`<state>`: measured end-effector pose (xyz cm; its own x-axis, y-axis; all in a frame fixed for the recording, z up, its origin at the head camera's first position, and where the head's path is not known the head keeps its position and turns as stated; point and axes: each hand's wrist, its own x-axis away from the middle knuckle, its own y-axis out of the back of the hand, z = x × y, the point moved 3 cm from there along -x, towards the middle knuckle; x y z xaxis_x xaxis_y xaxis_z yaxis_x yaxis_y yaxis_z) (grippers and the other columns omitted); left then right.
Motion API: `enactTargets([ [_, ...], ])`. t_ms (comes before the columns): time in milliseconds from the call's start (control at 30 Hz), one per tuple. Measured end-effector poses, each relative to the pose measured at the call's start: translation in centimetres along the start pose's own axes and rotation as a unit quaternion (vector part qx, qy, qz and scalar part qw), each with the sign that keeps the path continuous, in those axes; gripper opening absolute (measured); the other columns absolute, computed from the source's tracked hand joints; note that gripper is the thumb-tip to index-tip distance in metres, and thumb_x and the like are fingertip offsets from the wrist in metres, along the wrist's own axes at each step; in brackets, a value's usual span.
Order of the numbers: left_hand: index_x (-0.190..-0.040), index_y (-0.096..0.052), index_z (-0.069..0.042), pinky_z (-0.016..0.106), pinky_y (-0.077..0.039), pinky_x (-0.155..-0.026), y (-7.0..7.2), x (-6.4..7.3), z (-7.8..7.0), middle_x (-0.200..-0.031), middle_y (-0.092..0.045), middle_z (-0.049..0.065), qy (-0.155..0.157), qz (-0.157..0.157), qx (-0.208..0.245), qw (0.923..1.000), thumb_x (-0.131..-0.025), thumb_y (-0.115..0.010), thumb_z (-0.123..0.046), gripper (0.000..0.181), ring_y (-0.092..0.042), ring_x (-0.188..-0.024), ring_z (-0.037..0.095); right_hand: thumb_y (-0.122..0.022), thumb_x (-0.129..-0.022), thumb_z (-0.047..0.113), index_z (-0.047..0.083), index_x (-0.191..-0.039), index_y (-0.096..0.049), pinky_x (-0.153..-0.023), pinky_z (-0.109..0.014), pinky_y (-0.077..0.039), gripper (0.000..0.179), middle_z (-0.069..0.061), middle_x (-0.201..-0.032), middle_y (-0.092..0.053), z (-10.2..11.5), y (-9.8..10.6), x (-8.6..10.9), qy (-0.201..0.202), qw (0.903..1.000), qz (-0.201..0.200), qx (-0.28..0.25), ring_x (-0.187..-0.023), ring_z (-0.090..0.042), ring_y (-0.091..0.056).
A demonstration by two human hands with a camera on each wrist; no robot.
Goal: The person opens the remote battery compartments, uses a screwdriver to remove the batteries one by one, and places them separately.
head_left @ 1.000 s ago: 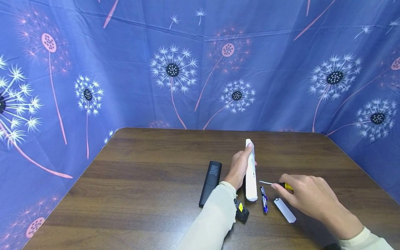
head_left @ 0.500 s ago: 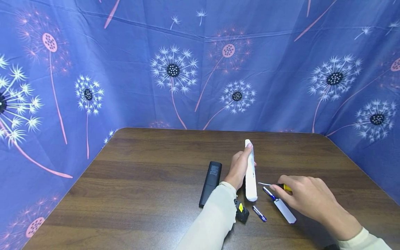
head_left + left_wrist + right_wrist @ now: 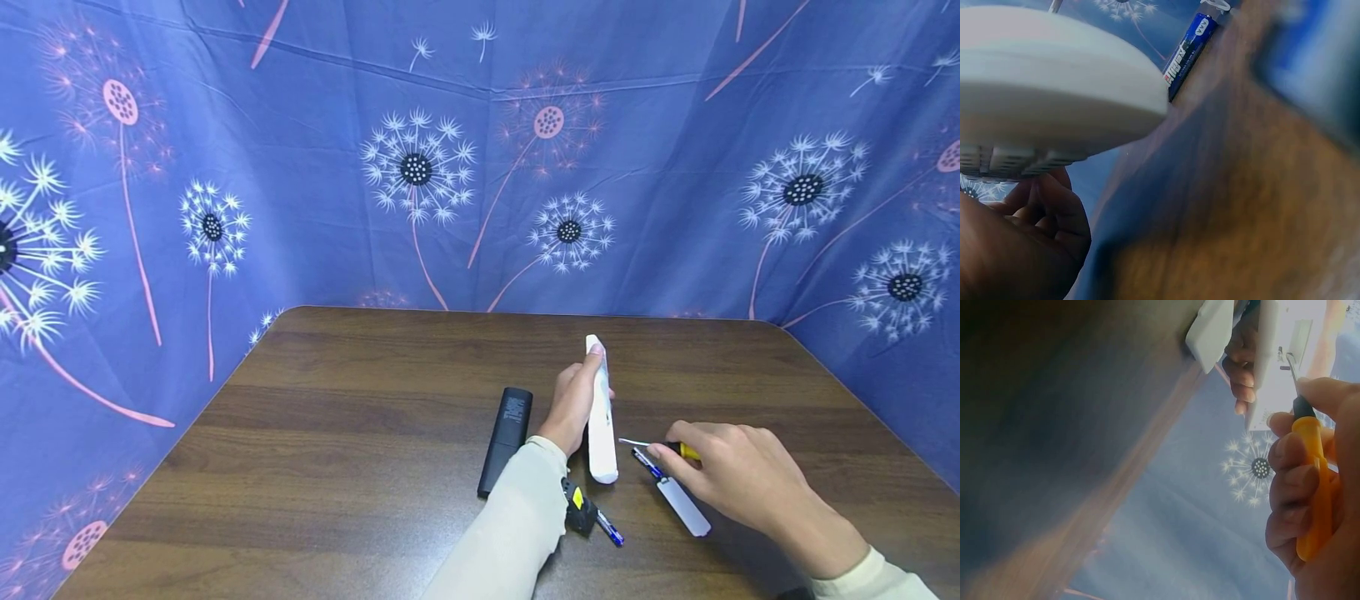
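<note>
My left hand [image 3: 573,404] grips a white remote control [image 3: 602,437] tipped on its long side, thumb along the upper edge. Its buttons face down in the left wrist view. In my right hand [image 3: 738,467] is a small screwdriver [image 3: 1314,487] with a yellow and black handle. The bent-looking metal tip points at the opened battery compartment on the remote's back; I cannot tell whether it touches. One blue AAA battery [image 3: 648,464] lies at the end of a loose pale battery cover [image 3: 684,506]. Another blue battery [image 3: 611,530] lies nearer me, partly hidden behind the left wrist camera.
A black remote control [image 3: 506,442] lies face down on the wooden table [image 3: 360,433], left of my left forearm. The black left wrist camera [image 3: 579,510] hangs low beside the second battery. A blue dandelion-print cloth [image 3: 480,183] hangs behind the table's far edge.
The two batteries, side by side at first, have come apart. One shifted against the cover; the other rolled toward me and left, behind the wrist camera. Both hands stay nearly still.
</note>
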<state>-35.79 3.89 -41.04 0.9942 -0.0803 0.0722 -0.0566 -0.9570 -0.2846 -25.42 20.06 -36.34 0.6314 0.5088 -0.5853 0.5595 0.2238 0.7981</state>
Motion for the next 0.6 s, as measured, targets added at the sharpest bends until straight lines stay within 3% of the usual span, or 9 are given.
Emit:
enactTargets([
  [167, -0.100, -0.064, -0.002, 0.029, -0.045, -0.059, 0.00, -0.11, -0.05, -0.081, -0.066, 0.017, -0.005, -0.011, 0.008, 0.9999, -0.098, -0.050, -0.056, 0.056, -0.060, -0.069, 0.022, -0.078, -0.082, 0.042, 0.031, -0.076, -0.061, -0.040, -0.024, -0.022, 0.021, 0.027, -0.058, -0.031, -0.02, 0.13, -0.01, -0.005, 1.0000, -0.002, 0.000, -0.047, 0.004, -0.025],
  [367, -0.101, -0.065, -0.004, 0.030, -0.045, -0.061, 0.08, -0.12, -0.07, -0.086, -0.067, 0.020, -0.004, -0.014, 0.010, 0.9998, -0.099, -0.049, -0.056, 0.054, -0.065, -0.081, 0.033, -0.078, -0.081, 0.043, 0.031, -0.076, -0.061, -0.040, -0.024, -0.022, 0.022, 0.027, -0.058, -0.032, 0.01, 0.19, -0.05, -0.009, 1.0000, 0.002, 0.002, -0.047, 0.003, -0.025],
  [600, -0.110, -0.066, 0.000, 0.027, -0.045, -0.054, 0.01, -0.11, -0.08, -0.076, -0.067, 0.015, 0.005, -0.016, 0.019, 0.9997, -0.101, -0.045, -0.054, 0.059, -0.058, -0.061, 0.020, -0.078, -0.082, 0.043, 0.031, -0.075, -0.060, -0.040, -0.025, -0.022, 0.023, 0.026, -0.059, -0.033, 0.12, 0.23, -0.09, -0.011, 0.9999, 0.005, 0.004, -0.047, 0.003, -0.025],
])
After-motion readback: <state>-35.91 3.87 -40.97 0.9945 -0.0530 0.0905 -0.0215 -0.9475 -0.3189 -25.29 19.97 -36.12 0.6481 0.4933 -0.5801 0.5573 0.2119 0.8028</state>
